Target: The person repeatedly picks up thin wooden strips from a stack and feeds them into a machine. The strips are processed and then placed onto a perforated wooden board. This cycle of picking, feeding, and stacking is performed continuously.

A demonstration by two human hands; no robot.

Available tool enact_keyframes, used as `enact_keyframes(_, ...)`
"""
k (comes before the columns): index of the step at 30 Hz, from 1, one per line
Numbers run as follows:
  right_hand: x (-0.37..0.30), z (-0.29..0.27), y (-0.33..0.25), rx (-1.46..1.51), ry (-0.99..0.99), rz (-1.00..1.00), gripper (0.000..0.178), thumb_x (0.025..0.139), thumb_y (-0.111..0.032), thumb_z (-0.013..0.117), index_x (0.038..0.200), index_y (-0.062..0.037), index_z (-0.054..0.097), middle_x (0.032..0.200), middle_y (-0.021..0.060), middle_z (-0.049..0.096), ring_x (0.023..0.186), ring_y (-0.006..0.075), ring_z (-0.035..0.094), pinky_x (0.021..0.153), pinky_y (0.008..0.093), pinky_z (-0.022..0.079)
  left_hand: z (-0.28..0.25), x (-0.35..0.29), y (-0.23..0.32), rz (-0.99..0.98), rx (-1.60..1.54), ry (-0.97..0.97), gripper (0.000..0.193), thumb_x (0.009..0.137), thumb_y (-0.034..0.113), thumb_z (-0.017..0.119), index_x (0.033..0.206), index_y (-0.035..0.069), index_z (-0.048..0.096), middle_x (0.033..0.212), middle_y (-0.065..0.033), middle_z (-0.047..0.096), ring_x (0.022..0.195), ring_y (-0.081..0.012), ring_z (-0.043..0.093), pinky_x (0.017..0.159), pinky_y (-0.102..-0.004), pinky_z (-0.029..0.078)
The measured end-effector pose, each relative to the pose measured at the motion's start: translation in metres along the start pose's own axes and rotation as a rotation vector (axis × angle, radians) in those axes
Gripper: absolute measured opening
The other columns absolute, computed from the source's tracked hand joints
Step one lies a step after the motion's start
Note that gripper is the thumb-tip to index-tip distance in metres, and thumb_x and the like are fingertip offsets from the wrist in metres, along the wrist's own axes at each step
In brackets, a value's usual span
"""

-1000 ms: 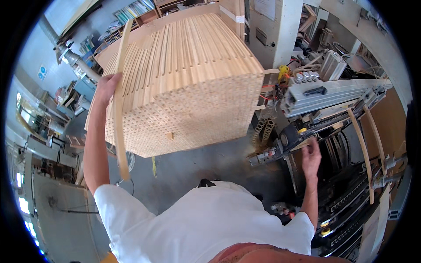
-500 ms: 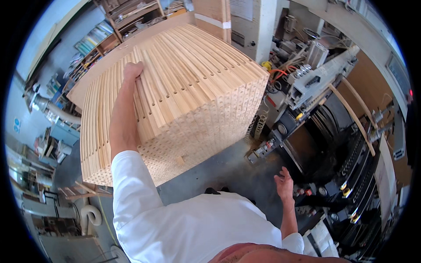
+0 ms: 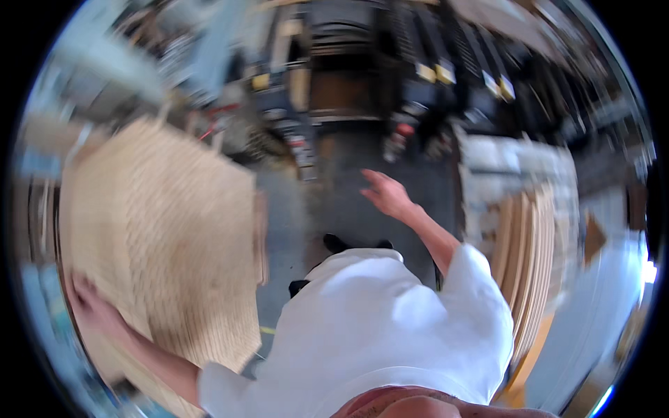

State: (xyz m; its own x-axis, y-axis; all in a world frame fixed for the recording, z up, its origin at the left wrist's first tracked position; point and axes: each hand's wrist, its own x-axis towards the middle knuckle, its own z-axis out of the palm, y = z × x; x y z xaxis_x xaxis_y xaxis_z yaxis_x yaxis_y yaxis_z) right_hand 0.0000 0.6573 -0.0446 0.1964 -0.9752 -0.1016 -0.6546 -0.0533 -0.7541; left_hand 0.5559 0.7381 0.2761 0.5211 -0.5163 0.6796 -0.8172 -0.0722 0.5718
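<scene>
Your left hand (image 3: pixel 94 306) rests on slat stack (image 3: pixel 160 251), grip unclear; right hand (image 3: pixel 387 195) open, empty; second stack (image 3: pixel 529 258) beside it.

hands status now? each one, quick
Left hand: resting on the stack of wooden slats; blur hides whether it grips any.
Right hand: open, fingers spread, empty, out over the floor.

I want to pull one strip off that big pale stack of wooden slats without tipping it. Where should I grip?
Probably at the far top edge of the pale stack of wooden slats, coming from the person's left, where the left hand already rests. The slats seem to run lengthwise, so an end may slide free. Blur hides single strips.
</scene>
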Motion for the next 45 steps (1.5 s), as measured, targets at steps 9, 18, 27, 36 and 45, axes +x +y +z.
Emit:
enact_keyframes(9, -0.178, -0.112, 0.089, -0.34, 0.671, 0.126, 0.043, 0.076, -0.011, 0.071, 0.117, -0.0043, 0.059, 0.113, 0.0166, 0.062, 0.104, 0.0368, 0.059, 0.089, 0.0468, 0.048, 0.243, -0.357, 0.108, -0.328, -0.523, -1.087, 0.023, 0.095, 0.015, 0.06, 0.111, 0.0, 0.066, 0.093, -0.0069, 0.068, 0.08, -0.0131, 0.064, 0.071, -0.0255, 0.052)
enact_keyframes(18, -0.413, -0.077, 0.187, -0.446, 0.651, 1.045, 0.051, 0.079, -0.011, 0.068, 0.128, -0.0068, 0.053, 0.118, 0.0186, 0.06, 0.108, 0.0393, 0.057, 0.092, 0.0464, 0.047, 0.341, -0.469, 0.203, 0.049, -0.529, -1.687, 0.028, 0.094, 0.018, 0.063, 0.114, -0.001, 0.066, 0.089, -0.0075, 0.07, 0.081, -0.0123, 0.066, 0.073, -0.0266, 0.052)
enact_keyframes(27, -0.411, -0.046, 0.206, -0.5, 0.947, 0.939, 0.044, 0.083, -0.004, 0.064, 0.126, -0.0058, 0.056, 0.112, 0.0174, 0.062, 0.104, 0.038, 0.057, 0.088, 0.0467, 0.047, 0.44, -0.428, 0.251, 0.284, -0.574, -1.604, 0.027, 0.088, 0.022, 0.066, 0.107, 0.003, 0.069, 0.092, -0.0125, 0.072, 0.083, -0.0198, 0.07, 0.077, -0.0314, 0.054)
enact_keyframes(36, -0.264, -0.11, 0.107, -0.322, 1.031, 0.894, 0.038, 0.09, -0.001, 0.058, 0.127, -0.0055, 0.059, 0.117, 0.0156, 0.062, 0.109, 0.0335, 0.059, 0.09, 0.0403, 0.049, 0.707, -0.25, 0.297, 0.575, -0.582, -0.955, 0.028, 0.084, 0.018, 0.065, 0.107, 0.002, 0.067, 0.106, -0.0192, 0.067, 0.1, -0.0356, 0.063, 0.089, -0.0413, 0.05)
enact_keyframes(45, -0.038, -0.186, 0.018, -0.207, 0.969, 0.695, 0.031, 0.087, 0.001, 0.064, 0.118, -0.0028, 0.064, 0.109, 0.0161, 0.065, 0.098, 0.0337, 0.064, 0.083, 0.037, 0.052, 0.918, -0.084, 0.388, 0.752, 0.122, -0.91, 0.069, 0.09, 0.032, 0.064, 0.148, 0.012, 0.032, 0.15, -0.0126, 0.031, 0.142, -0.037, 0.021, 0.114, -0.0514, 0.024)
